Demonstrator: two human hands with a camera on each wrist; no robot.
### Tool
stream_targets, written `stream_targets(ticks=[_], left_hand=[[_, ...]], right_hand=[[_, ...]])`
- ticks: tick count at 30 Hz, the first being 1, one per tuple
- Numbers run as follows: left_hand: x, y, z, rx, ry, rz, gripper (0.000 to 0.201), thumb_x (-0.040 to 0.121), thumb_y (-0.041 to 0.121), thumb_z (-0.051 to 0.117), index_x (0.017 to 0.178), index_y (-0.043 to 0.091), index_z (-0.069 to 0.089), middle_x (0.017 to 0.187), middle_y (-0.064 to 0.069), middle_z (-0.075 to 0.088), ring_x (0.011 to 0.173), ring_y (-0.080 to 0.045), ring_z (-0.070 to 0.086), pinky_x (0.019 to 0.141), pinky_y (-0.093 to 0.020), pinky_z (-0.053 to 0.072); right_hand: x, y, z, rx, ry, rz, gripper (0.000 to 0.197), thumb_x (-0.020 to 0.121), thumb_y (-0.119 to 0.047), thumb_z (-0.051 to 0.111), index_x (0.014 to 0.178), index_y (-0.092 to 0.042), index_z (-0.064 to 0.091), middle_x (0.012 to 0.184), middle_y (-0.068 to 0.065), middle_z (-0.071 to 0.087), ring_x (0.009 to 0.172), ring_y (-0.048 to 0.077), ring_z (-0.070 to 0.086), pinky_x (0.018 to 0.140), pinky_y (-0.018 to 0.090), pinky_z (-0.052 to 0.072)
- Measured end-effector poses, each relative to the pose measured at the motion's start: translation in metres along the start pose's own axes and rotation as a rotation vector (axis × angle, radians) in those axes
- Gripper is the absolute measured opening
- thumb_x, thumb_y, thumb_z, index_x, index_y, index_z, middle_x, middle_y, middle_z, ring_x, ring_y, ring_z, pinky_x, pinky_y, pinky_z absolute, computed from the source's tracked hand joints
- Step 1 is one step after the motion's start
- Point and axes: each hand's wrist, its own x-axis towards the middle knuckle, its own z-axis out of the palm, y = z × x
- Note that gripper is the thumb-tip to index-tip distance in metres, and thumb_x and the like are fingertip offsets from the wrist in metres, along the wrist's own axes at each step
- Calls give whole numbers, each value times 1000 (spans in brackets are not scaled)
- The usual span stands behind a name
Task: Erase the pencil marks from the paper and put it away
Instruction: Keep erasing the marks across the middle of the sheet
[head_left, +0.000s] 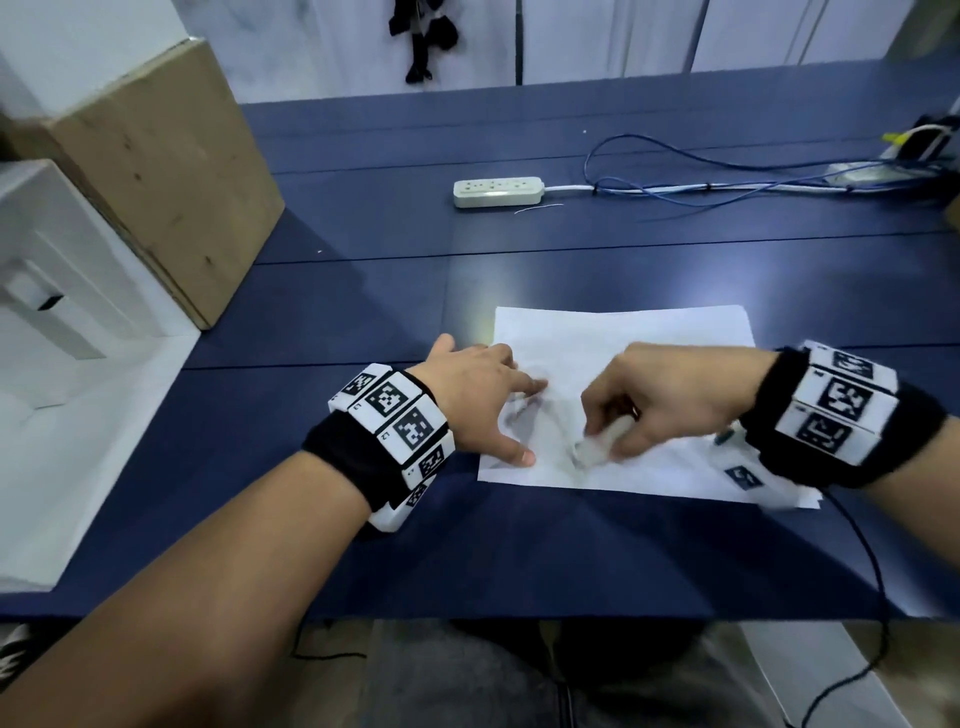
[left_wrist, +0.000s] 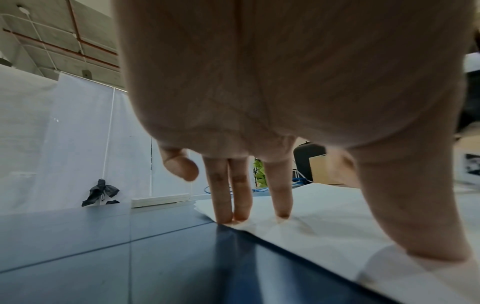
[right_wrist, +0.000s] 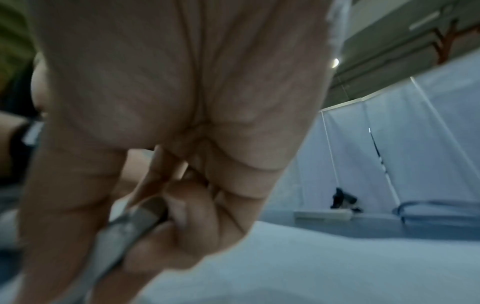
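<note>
A white sheet of paper (head_left: 623, 338) lies flat on the dark blue table (head_left: 363, 291), with faint grey pencil smudges near its left part. My left hand (head_left: 483, 395) presses the sheet's left edge with straight, spread fingers (left_wrist: 223, 197) and the thumb. The paper (left_wrist: 324, 205) shows under them in the left wrist view. My right hand (head_left: 670, 400) grips a white eraser (head_left: 602, 441) and holds its tip on the paper near the smudges. The eraser (right_wrist: 135, 222) is blurred in the right wrist view, held between curled fingers and thumb.
A cardboard box (head_left: 156, 171) and a white unit (head_left: 47, 291) stand at the left. A white power strip (head_left: 497, 192) with blue cables (head_left: 727, 176) lies at the back. A black cable (head_left: 872, 582) hangs off the near right edge.
</note>
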Motion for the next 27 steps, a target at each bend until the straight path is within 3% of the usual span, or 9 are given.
stream_targets(ticks=[2,6,8,14,19,21,25,27], left_hand=[[0,0,0,-14,1,0,90,72,80,55,148,41,29,135,7,41,125,-15,43,97,-44,28],[-1,0,-1,-37,14,-12,96,70,81,55,147,29,34,126,9,47,117,-14,49,96,-42,29],[-4,-2,0,-45,8,-7,99,70,80,57,150,28,30,131,9,44,120,-14,46,98,-42,29],[-5,-3,-1,-66,-30,-3,103,70,77,61,153,28,23,143,9,35,129,-13,40,104,-45,27],[-3,-2,-4,-66,-41,-5,100,69,77,62,151,31,28,137,9,38,123,-14,44,101,-44,27],[-3,-2,-4,-62,-44,-10,101,69,77,62,151,31,27,138,9,38,124,-14,43,103,-44,27],[-2,-2,-3,-61,-49,-16,101,69,76,62,151,29,26,140,8,36,126,-15,43,104,-46,26],[-2,-2,-4,-67,-55,-15,101,69,76,63,151,29,28,138,9,37,124,-15,44,102,-46,26]], right_hand=[[-2,-3,3,39,-67,-20,18,75,-28,79,90,-30,71,79,-7,71,64,4,56,61,16,45],[17,19,-15,-123,177,132,21,80,-36,75,98,-26,70,74,-12,63,68,1,55,65,27,45],[19,25,-19,-142,253,201,22,82,-36,73,100,-24,69,74,-14,60,70,0,53,63,28,43],[-4,-3,2,15,-45,1,18,74,-27,79,90,-27,71,77,-6,69,63,4,56,60,15,45],[13,22,-16,-128,215,192,20,82,-38,72,98,-26,68,74,-13,62,70,1,54,65,28,45],[12,25,-16,-132,238,199,21,82,-36,72,98,-23,68,72,-14,61,70,4,54,66,28,46],[-7,1,0,-20,-20,14,15,74,-25,78,87,-28,70,77,-7,69,63,3,56,58,13,42],[-7,-1,0,-5,-52,17,15,74,-28,79,87,-28,70,77,-6,71,66,6,59,60,17,46]])
